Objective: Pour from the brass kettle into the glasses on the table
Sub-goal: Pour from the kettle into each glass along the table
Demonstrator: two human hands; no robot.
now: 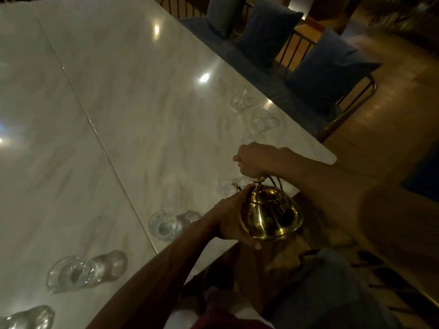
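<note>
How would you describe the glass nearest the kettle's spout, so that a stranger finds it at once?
Find the white marble table and follow its near edge to the brass kettle held in both hands. The glass stands just beyond the spout, under the right hand. Unlike the other glasses, it is partly hidden by the kettle.

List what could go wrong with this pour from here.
1. The brass kettle hangs near the table's edge; a wobble might spill onto the floor rather than the marble.
2. Its spout sits beside a clear glass that is hard to see in dim light, so aim may drift.
3. The left hand cups the metal body; if hot, it could flinch.
</note>
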